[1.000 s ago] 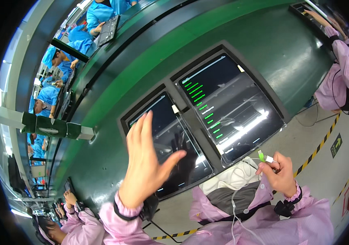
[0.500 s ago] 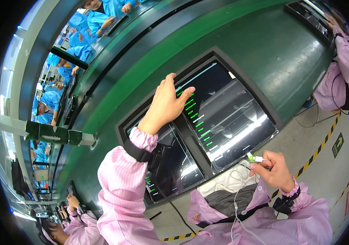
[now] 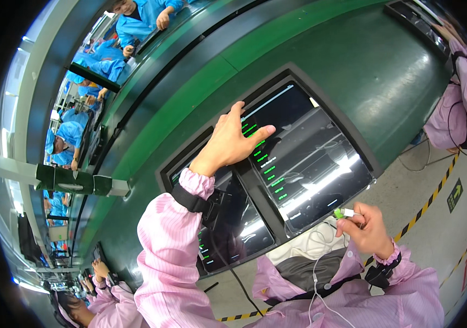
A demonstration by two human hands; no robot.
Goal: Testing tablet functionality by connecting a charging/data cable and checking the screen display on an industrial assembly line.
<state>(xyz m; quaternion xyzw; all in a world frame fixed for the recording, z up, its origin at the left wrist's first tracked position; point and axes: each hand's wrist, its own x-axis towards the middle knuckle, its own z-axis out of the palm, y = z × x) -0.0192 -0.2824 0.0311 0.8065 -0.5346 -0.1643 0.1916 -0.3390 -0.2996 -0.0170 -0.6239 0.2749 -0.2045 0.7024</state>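
Two tablets lie side by side in a dark grey tray [image 3: 365, 146] on the bench. The right tablet [image 3: 321, 158] has a black screen with a list of green lines; the left tablet [image 3: 241, 221] shows a similar list, partly covered by my left forearm. My left hand [image 3: 232, 141] is over the right tablet's left edge, fingers and thumb spread, holding nothing; whether a fingertip touches the glass I cannot tell. Close to that tablet's near edge, my right hand [image 3: 369, 228] pinches a white cable plug [image 3: 347, 212] with a green tip. Its thin white cord [image 3: 315, 262] hangs down across my front.
The green bench [image 3: 321, 60] extends around the tray, with a conveyor line beyond it. A green-wrapped post [image 3: 75, 180] stands at left. Co-workers in blue work across the line [image 3: 146, 19]; pink-sleeved ones sit at right [image 3: 457, 109] and lower left. Another tablet [image 3: 416, 24] lies far right.
My left hand has shifted slightly right and nearer over the right tablet, staying spread. My right hand still pinches the plug in nearly the same place.
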